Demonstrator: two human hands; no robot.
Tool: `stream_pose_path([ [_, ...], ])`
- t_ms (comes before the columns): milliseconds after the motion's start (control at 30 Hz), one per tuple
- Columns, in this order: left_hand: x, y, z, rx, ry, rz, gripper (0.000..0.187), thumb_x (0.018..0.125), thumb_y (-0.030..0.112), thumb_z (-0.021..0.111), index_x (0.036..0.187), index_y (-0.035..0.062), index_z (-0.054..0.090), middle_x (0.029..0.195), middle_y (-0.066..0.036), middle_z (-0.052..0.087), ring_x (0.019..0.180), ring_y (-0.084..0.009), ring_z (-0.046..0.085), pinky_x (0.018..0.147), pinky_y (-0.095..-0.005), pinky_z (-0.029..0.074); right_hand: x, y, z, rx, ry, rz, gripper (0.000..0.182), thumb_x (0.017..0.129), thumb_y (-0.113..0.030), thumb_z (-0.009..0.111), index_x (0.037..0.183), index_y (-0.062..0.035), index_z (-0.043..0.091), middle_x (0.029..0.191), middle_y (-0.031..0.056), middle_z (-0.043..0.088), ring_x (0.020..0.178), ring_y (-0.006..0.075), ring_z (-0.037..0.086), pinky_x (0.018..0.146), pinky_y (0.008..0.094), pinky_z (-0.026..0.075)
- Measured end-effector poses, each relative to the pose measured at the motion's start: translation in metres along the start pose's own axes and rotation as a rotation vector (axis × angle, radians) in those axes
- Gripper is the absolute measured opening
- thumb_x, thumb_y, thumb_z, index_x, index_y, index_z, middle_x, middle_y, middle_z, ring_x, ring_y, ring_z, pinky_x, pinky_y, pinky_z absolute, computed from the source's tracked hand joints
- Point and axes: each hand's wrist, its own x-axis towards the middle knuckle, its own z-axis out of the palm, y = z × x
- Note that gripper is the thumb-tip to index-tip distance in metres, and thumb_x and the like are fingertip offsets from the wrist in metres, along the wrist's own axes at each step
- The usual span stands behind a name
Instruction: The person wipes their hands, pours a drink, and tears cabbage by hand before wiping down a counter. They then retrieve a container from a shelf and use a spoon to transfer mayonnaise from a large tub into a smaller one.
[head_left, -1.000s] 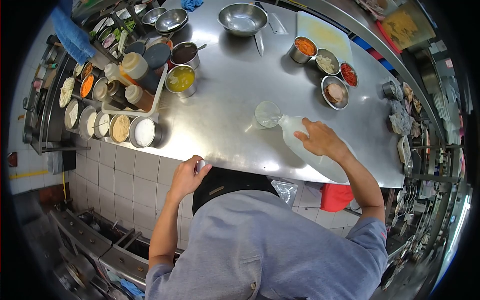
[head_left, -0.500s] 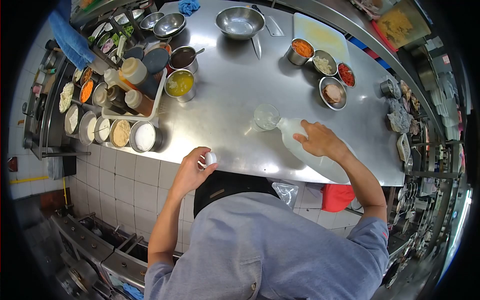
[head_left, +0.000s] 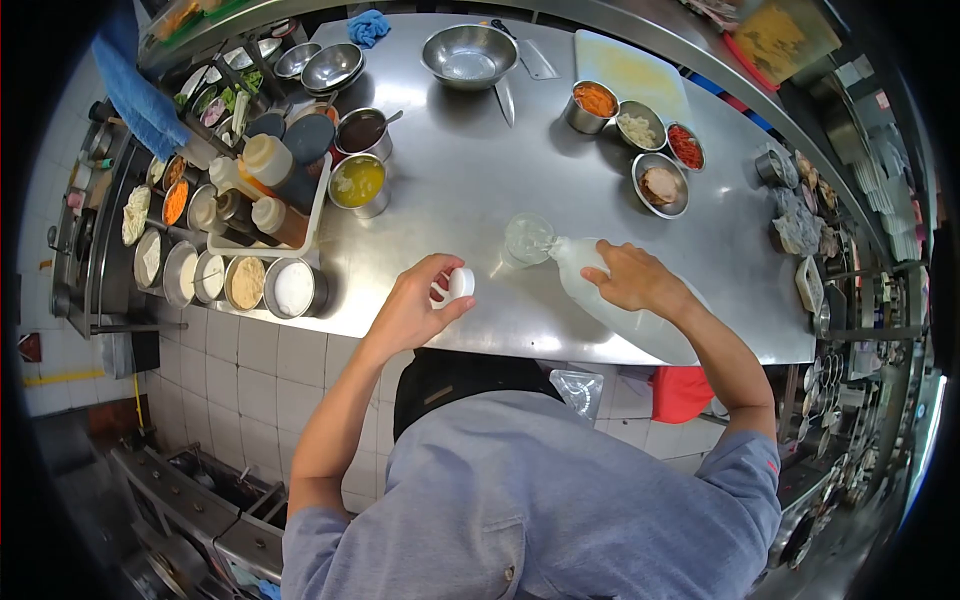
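My right hand is wrapped round a large translucent bottle, tipped so its mouth points left. The bottle's mouth is at the rim of a clear glass on the steel table, and clear liquid shows in the glass. Between the thumb and fingers of my left hand is a white bottle cap, held over the table's near edge, left of the glass.
Steel bowls of shredded carrot, chopped white pieces, red strips and meat stand back right. A knife lies by a large bowl. At left are squeeze bottles and a yellow-liquid container.
My left hand has moved up and right with the cap, closer to the glass. The right hand keeps the bottle tipped, and the liquid in the glass looks higher.
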Motion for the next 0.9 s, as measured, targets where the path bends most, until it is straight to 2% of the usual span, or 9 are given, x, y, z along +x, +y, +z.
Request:
stream_pose_path([
  [200,0.043,0.015,0.013,-0.031,-0.037,0.098,0.053,0.089,0.022,0.080,0.132,-0.0012,0.060,0.113,-0.016,0.068,0.096,-0.0236,0.068,0.082,-0.0355,0.057,-0.011,0.003,0.002,0.099,0.097,0.006,0.058,0.102,-0.043,0.055,0.134,0.0060,0.055,0.108,0.0319,0.069,0.105,0.0497,0.066,0.095,0.0544,0.051],
  [367,0.083,0.054,0.040,-0.088,-0.118,0.255,0.046,0.091,0.024,0.077,0.126,-0.0042,0.063,0.112,-0.017,0.068,0.090,-0.0243,0.067,0.079,-0.0357,0.056,-0.042,-0.005,-0.002,0.315,0.193,-0.035,0.056,0.100,-0.042,0.058,0.134,0.0030,0.054,0.099,0.0322,0.069,0.098,0.0514,0.065,0.088,0.0557,0.050],
  [467,0.095,0.084,0.048,0.111,-0.206,0.351,0.043,0.090,0.031,0.076,0.113,-0.0042,0.066,0.108,-0.022,0.069,0.089,-0.0349,0.068,0.078,-0.0423,0.055,-0.063,-0.007,0.006,0.396,0.314,-0.102,0.052,0.099,-0.038,0.062,0.129,0.0036,0.055,0.090,0.0319,0.069,0.091,0.0526,0.065,0.083,0.0573,0.049],
  [500,0.094,0.100,0.047,0.172,-0.206,0.312,0.042,0.090,0.031,0.078,0.109,-0.0056,0.068,0.096,-0.018,0.069,0.080,-0.0275,0.065,0.072,-0.0368,0.053,-0.070,-0.007,0.008,0.418,0.346,-0.110,0.050,0.099,-0.037,0.063,0.127,0.0037,0.055,0.087,0.0316,0.068,0.088,0.0528,0.065,0.081,0.0576,0.049],
  [600,0.096,0.141,0.033,0.383,-0.373,0.105,0.041,0.087,0.032,0.078,0.102,-0.0048,0.069,0.095,-0.018,0.069,0.081,-0.0299,0.066,0.072,-0.0405,0.052,-0.092,-0.015,0.003,0.465,0.372,-0.089,0.044,0.098,-0.034,0.066,0.119,0.0034,0.056,0.083,0.0303,0.068,0.078,0.0512,0.065,0.070,0.0544,0.049],
  [700,0.092,0.143,0.032,0.283,-0.299,0.556,0.040,0.086,0.035,0.078,0.097,-0.0031,0.071,0.093,-0.018,0.070,0.081,-0.0330,0.068,0.073,-0.0450,0.053,-0.112,-0.022,0.002,0.552,0.406,-0.100,0.042,0.098,-0.034,0.066,0.115,0.0032,0.056,0.082,0.0295,0.067,0.073,0.0494,0.065,0.065,0.0504,0.049],
  [767,0.095,0.145,0.023,0.089,-0.488,0.787,0.040,0.085,0.035,0.077,0.100,-0.0015,0.071,0.100,-0.018,0.070,0.092,-0.0342,0.068,0.078,-0.0449,0.054,-0.121,-0.019,0.006,0.636,0.473,-0.193,0.041,0.098,-0.034,0.067,0.113,0.0031,0.056,0.081,0.0281,0.067,0.071,0.0479,0.065,0.064,0.0483,0.049],
  [833,0.089,0.159,0.013,0.070,-0.499,0.881,0.039,0.086,0.033,0.077,0.106,0.0000,0.071,0.111,-0.018,0.068,0.105,-0.0347,0.066,0.085,-0.0446,0.054,-0.131,-0.020,0.009,0.674,0.523,-0.241,0.042,0.097,-0.035,0.067,0.112,0.0029,0.057,0.080,0.0269,0.067,0.070,0.0462,0.065,0.063,0.0473,0.049],
  [900,0.070,0.190,-0.004,0.237,-0.331,0.842,0.039,0.086,0.029,0.077,0.113,0.0014,0.070,0.123,-0.017,0.065,0.118,-0.0344,0.062,0.094,-0.0441,0.052,-0.138,-0.023,0.003,0.667,0.530,-0.258,0.042,0.097,-0.036,0.068,0.111,0.0025,0.057,0.079,0.0255,0.066,0.069,0.0443,0.066,0.062,0.0463,0.048],
])
